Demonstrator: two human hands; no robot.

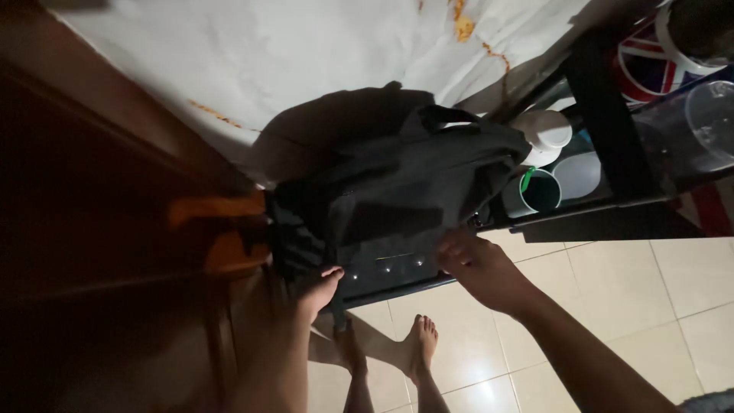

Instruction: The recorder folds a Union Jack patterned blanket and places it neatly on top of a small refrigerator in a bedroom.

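At frame centre a black bag [382, 191] rests on a dark shelf [596, 130]; left hand [319, 289] pinches its lower edge, right hand [478, 268] grips the fabric; best kept taut, supported from below.

1. A white lidded tub [544, 136] stands on the dark shelf [604, 115], just right of the black bag.
2. A round container with a red, white and blue flag pattern [650, 65] sits at the upper right.
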